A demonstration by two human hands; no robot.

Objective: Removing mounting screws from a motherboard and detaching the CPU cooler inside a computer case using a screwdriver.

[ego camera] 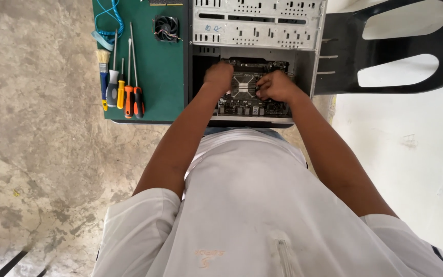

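Hands work inside an open grey metal computer case (256, 23) lying on a green tabletop (162, 72). Within the case sits a dark rectangular motherboard (249, 100), below the case's perforated metal panel. The left hand (218, 77) rests curled on the board's upper left part, fingers bent down onto it; whether its grip pinches anything cannot be told. The right hand (277, 86) is fisted at the board's right side, grip closed, but what it clasps is hidden. Left of the case lie an orange-handled screwdriver (128, 97), other screwdrivers, a blue-handled brush (103, 77), a coiled blue cable (109, 18) and a small black fan (166, 26). Right of the case stands a black plastic chair (401, 46).
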